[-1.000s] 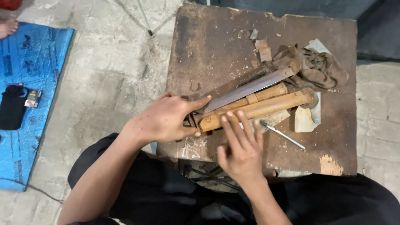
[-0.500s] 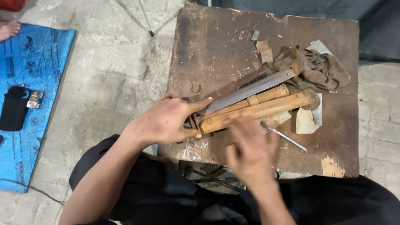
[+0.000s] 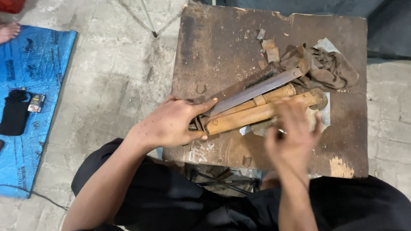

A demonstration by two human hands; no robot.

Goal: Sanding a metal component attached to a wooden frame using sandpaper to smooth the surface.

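So the thing I'm working with is this bundle of wooden handles (image 3: 257,113), two long tan shafts lying side by side with a flat steel blade (image 3: 257,90) resting along the top of them. It all sits diagonally across the middle of the worn wooden board (image 3: 214,47), near end pointing at me, far end up by the crumpled brown rag (image 3: 332,68).

My left hand (image 3: 173,124) is clamped over the near end of the handles, thumb stretched along the blade edge, pinning everything to the board. My right hand (image 3: 293,137) is blurred, hovering open over the far part of the handles; I can't tell if it touches anything.

Handling guess: stiff, fairly heavy, dry wood so decent grip, but round shafts probably roll against each other. The blade looks slick and thin, so I'd hold the wood, not the steel, and keep fingers off that edge.

Further out from the handles: small scraps of wood (image 3: 270,49) up the board, and a blue mat (image 3: 30,72) well off to the left with a black pouch (image 3: 15,113) on it.
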